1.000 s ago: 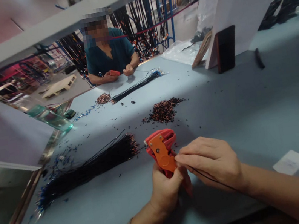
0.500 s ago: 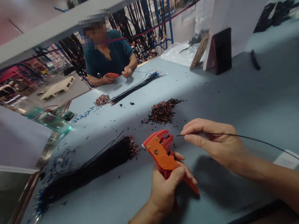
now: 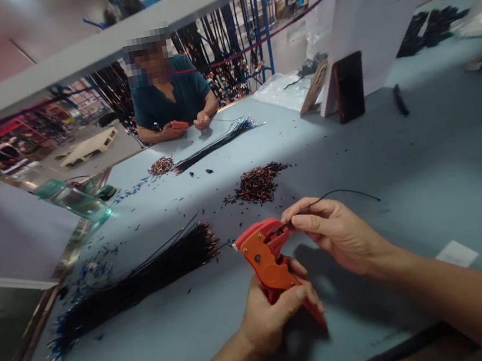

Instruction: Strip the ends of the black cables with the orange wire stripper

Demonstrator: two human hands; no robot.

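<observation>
My left hand [image 3: 274, 310] is wrapped round the handles of a red and orange wire stripper [image 3: 258, 257], whose jaws point up and to the right. Between thumb and fingers, my right hand [image 3: 337, 229] pinches a thin black wire [image 3: 344, 191]. One end of that wire sits at the stripper's jaws; the other arcs out to the right, over the table. Left of the tool lies a bundle of black wires [image 3: 138, 284], copper-coloured ends toward the stripper and blue ends at the far left. Behind the tool is a heap of black and copper offcuts [image 3: 260, 183].
Across the table [image 3: 407, 177] a co-worker [image 3: 172, 99] holds a red tool near another wire bundle [image 3: 216, 144] and a small offcut pile [image 3: 161, 166]. A phone [image 3: 350, 87] leans by a white post. A clear bottle [image 3: 73, 200] lies at the left edge; a white paper piece [image 3: 457, 254] is at right.
My right hand has moved the wire's end to the left, into the stripper's jaws. The wire's free end has swung from beside my right forearm to above the table.
</observation>
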